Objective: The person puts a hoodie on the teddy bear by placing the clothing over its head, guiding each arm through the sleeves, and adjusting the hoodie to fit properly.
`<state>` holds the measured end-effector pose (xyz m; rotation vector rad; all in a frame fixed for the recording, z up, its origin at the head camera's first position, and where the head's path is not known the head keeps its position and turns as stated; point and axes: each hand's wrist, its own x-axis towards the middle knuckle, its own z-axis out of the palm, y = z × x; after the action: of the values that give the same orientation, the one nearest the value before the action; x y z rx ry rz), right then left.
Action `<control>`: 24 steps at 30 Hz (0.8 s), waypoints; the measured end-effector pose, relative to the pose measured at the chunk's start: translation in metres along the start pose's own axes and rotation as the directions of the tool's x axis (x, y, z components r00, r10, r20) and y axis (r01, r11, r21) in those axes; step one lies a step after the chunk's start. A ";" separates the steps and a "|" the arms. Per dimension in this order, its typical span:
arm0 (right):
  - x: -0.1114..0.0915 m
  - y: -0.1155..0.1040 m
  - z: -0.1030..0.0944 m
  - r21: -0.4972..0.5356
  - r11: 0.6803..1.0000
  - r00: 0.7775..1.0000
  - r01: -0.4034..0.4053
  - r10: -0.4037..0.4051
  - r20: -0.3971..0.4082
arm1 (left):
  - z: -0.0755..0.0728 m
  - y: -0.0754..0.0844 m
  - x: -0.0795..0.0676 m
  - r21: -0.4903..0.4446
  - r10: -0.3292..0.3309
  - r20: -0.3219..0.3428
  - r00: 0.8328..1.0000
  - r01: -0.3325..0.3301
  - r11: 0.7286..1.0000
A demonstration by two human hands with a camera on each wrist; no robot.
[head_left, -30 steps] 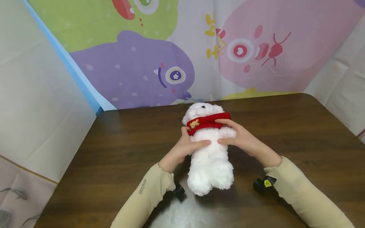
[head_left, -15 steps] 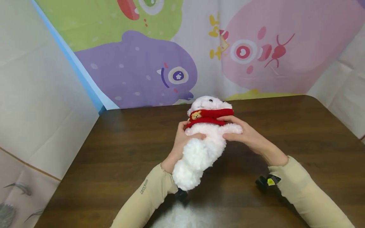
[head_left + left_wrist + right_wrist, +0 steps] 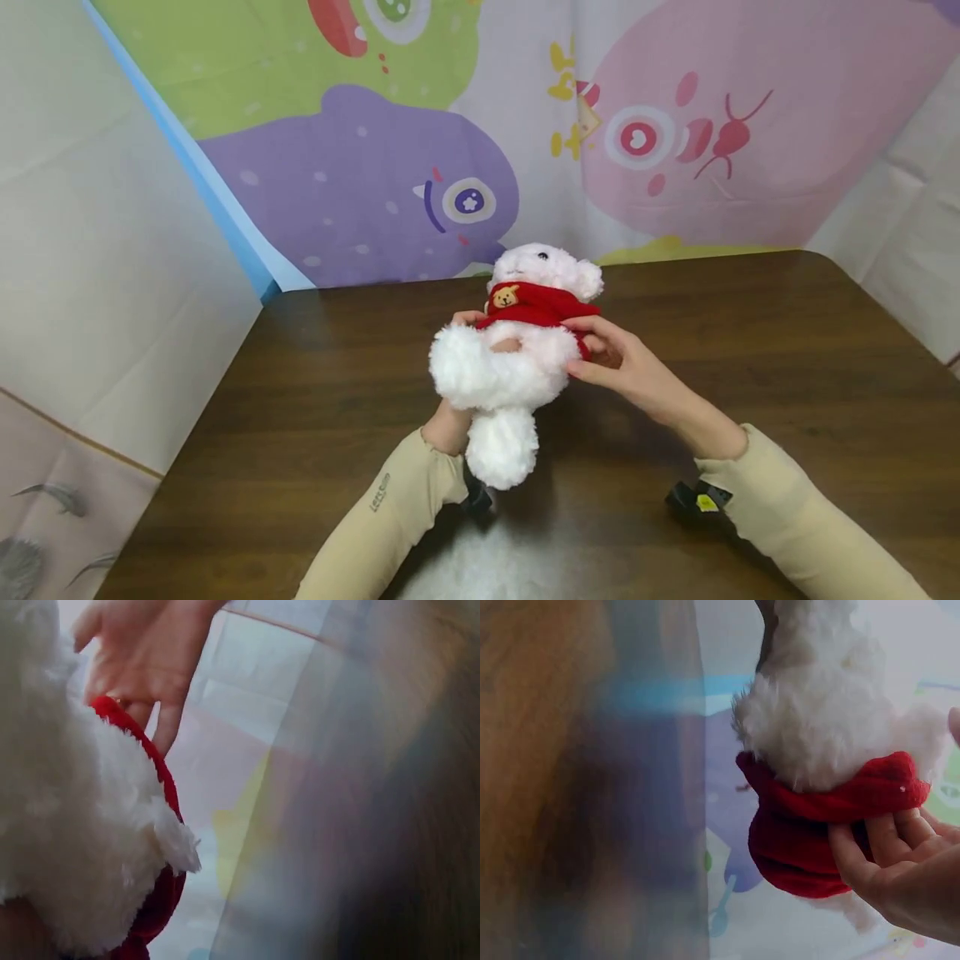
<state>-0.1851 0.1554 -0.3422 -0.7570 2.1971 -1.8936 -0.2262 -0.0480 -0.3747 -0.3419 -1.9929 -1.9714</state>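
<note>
My left fingers (image 3: 468,317) grip the white plush animal (image 3: 510,382), my right fingers (image 3: 598,327) its red scarf (image 3: 534,305); likely arranging the scarf, I'd next need a gentle tug.

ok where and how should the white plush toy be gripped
I'd take the white plush toy round its trunk, just below the red scarf, coming from the person's right. The feet jut left and toward the person, so the right flank seems easier to reach; the right hand is at that side.
</note>
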 end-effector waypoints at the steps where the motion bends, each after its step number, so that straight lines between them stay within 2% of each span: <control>1: 0.000 0.000 0.002 -0.013 1.000 1.000 0.005 -0.005 -0.003 | 0.000 -0.005 0.002 0.011 0.020 -0.020 1.000 -0.020 1.000; 2: 0.000 0.000 0.004 -0.028 1.000 1.000 0.008 -0.008 -0.007 | 0.000 -0.014 0.004 0.002 0.075 -0.040 0.996 -0.075 0.997; 5: -0.001 0.002 0.010 -0.063 0.998 1.000 0.021 -0.021 -0.014 | 0.001 -0.002 -0.003 -0.126 0.125 -0.031 0.992 -0.128 0.984; 7: -0.001 0.004 0.013 -0.049 0.998 1.000 0.027 -0.027 0.000 | 0.002 0.007 -0.006 -0.124 0.146 -0.058 0.988 -0.152 0.981; 9: -0.001 0.006 0.016 -0.002 1.000 0.999 0.030 -0.030 0.019 | 0.002 0.018 -0.010 -0.180 0.140 -0.040 0.989 -0.145 0.973; 13: 0.000 0.012 0.020 0.155 0.988 0.999 -0.006 -0.001 0.044 | 0.004 0.023 -0.013 -0.231 0.157 -0.045 0.987 -0.163 0.959; 15: 0.001 0.013 0.021 0.226 0.974 0.999 -0.027 0.019 0.037 | 0.004 0.022 -0.013 -0.224 0.165 -0.058 0.984 -0.174 0.959; 17: 0.002 0.014 0.022 0.280 0.960 1.000 -0.024 0.021 0.013 | 0.005 0.028 -0.014 -0.139 0.165 -0.102 0.981 -0.179 0.974; 19: 0.004 0.015 0.022 0.284 0.959 0.999 -0.014 0.024 -0.030 | 0.007 0.032 -0.014 -0.033 0.133 -0.144 0.981 -0.139 0.990; 22: 0.006 0.017 0.023 0.208 0.978 0.992 -0.002 0.028 -0.123 | 0.010 0.038 -0.014 0.141 0.056 -0.197 0.979 -0.028 0.990; 24: 0.007 0.021 0.022 0.136 0.990 0.981 -0.030 0.055 -0.188 | 0.012 0.037 -0.015 0.155 -0.007 -0.184 0.983 0.036 0.987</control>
<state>-0.1877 0.1339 -0.3647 -0.5212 2.1444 -2.1463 -0.1990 -0.0341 -0.3463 -0.0973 -2.0236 -1.7719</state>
